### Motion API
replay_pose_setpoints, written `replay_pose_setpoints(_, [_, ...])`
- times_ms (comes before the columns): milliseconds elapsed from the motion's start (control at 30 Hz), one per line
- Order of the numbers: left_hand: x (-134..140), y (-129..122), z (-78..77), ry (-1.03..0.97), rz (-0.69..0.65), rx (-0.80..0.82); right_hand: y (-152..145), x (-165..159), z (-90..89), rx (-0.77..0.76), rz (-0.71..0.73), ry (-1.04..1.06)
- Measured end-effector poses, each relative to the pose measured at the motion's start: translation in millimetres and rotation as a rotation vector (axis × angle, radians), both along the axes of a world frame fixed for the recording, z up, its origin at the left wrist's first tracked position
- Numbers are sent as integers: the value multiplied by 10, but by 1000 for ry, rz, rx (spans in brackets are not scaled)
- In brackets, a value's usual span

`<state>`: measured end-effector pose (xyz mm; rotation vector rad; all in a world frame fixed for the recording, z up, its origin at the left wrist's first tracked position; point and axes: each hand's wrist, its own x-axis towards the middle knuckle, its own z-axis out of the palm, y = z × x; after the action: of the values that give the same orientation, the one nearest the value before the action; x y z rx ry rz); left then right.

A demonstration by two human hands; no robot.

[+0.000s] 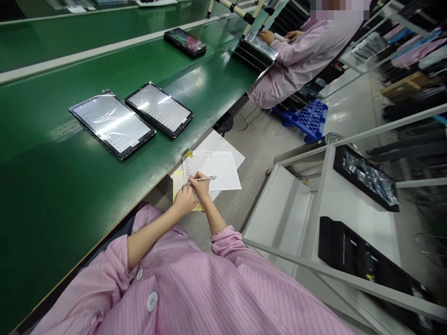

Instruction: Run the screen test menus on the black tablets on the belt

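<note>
A white printed form [223, 172] with a ruled table lies over other sheets beside the workbench's edge. My right hand [200, 185] is closed around a slim pen [207, 178], which lies across the form's left part. Close against it, my left hand [184, 201] is closed at the near left edge of the sheets; its fingertips are partly hidden by the right hand. Yellow paper [178, 182] shows beneath the form. Two tablets with lit screens, a larger one [113, 123] and a smaller one [159, 108], rest on the green workbench [87, 200] to the left.
Farther along the bench is a black stack of devices [185, 43]. A person in a pink sleeve [289, 70] works at another dark stack [256, 51]. To my right stands a white-framed rack [310, 204] with black trays [366, 177]. A blue pallet [305, 118] sits on the floor.
</note>
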<state>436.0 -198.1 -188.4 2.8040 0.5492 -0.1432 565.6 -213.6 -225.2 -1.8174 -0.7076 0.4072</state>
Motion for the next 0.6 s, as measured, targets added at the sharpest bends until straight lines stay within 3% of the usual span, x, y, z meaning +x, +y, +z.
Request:
replay_pose_setpoints(133, [-2, 18, 21, 11, -4, -6, -56, 203, 15, 47, -86, 84])
replay_pose_setpoints(333, [-1, 15, 18, 17, 7, -17, -393, 663, 91, 85, -283, 151])
replay_pose_setpoints(600, [-1, 21, 33, 22, 17, -37, -398, 514, 26, -10, -157, 64])
